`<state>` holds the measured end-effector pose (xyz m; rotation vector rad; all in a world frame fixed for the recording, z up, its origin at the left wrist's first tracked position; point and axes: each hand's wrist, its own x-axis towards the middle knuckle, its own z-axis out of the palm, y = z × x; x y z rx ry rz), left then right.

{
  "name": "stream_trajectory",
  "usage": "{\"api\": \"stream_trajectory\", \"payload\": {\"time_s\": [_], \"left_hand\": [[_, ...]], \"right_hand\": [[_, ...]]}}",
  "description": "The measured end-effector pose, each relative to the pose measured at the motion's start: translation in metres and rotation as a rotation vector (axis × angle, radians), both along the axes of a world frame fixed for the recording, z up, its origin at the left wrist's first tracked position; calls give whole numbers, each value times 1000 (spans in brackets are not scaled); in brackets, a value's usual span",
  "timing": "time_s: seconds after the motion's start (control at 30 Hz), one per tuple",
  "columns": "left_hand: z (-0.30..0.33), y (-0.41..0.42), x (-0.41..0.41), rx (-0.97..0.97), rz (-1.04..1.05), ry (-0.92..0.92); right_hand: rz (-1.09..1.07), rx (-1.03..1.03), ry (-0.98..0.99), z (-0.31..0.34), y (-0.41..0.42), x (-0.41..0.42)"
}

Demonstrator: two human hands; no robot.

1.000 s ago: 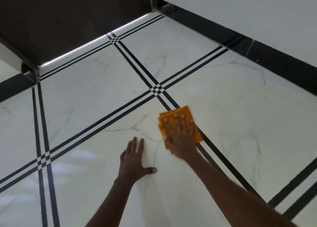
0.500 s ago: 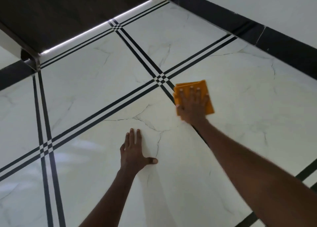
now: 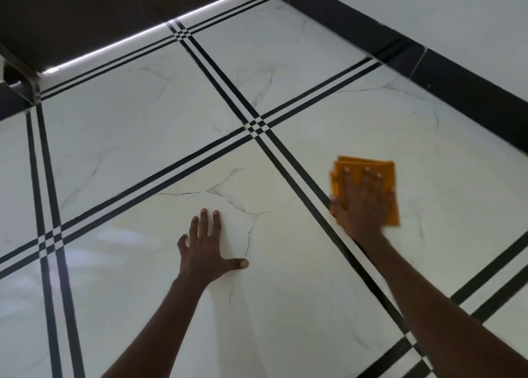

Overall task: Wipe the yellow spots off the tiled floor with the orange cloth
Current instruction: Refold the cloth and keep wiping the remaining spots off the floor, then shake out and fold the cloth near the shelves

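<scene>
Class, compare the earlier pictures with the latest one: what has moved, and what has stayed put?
The right hand slid the orange cloth rightward across the double black line onto the next tile, still pressing it flat. The left hand stayed spread on the floor.

Counts: 1 orange cloth, folded. 2 hands: left hand, right hand. 2 bare forearms. 1 tiled floor: 4 double black stripe crossings in view. 1 black skirting band. Yellow spots: none distinct enough to count.
</scene>
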<state>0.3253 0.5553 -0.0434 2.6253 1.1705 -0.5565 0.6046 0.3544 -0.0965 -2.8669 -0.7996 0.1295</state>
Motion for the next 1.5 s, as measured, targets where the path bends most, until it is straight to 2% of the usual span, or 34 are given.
{"api": "stream_trajectory", "payload": {"time_s": [0.07, 0.13, 0.2, 0.27, 0.33, 0.4, 0.47, 0.53, 0.6, 0.7, 0.77, 0.83, 0.9, 1.03, 1.13, 1.23, 1.33, 1.5], "left_hand": [[1, 0, 3, -9, -8, 12], [3, -2, 7, 0, -46, 22], [5, -8, 14, 23, -110, 3], [6, -16, 24, -5, -163, -30], [4, -23, 32, -49, -208, -30], [1, -29, 36, -47, -238, 1], [-1, -31, 35, -12, -246, 23], [-3, -31, 34, -5, -247, 31], [-1, -32, 34, -11, -242, 29], [6, -32, 36, -52, -224, 39], [16, -26, 38, -94, -219, 62], [37, -14, 44, -178, -207, 73], [66, 5, 51, -233, -193, 52], [119, 44, 64, -229, -112, 63], [150, 56, 81, -233, -108, 55], [183, 54, 103, -259, -160, 25], [223, 54, 125, -317, -165, -103], [335, 58, 146, -709, 150, -681]], "right_hand": [[17, 64, -60, -5, 59, -7], [147, 92, -61, -3, 90, -37], [351, 46, -12, 4, 77, -75], [428, 21, 6, 7, 25, -96], [330, 29, 2, 6, -47, -93], [140, -16, -1, 5, -116, -63], [-6, -76, 1, 5, -146, -14], [-152, -54, 23, 0, -122, 32], [-212, -2, 41, -3, -60, 52], [-44, 38, -85, -7, 33, 20], [188, 32, -29, 8, 62, -33], [369, -7, 73, 21, 55, -74], [423, -6, 123, 30, 28, -85], [328, 35, 252, 68, 5, -57], [240, 86, 319, 119, 28, -31], [195, 224, 393, 174, 57, -7], [152, 402, 476, 240, 84, 9], [131, 674, 663, 380, 117, 2]]}}
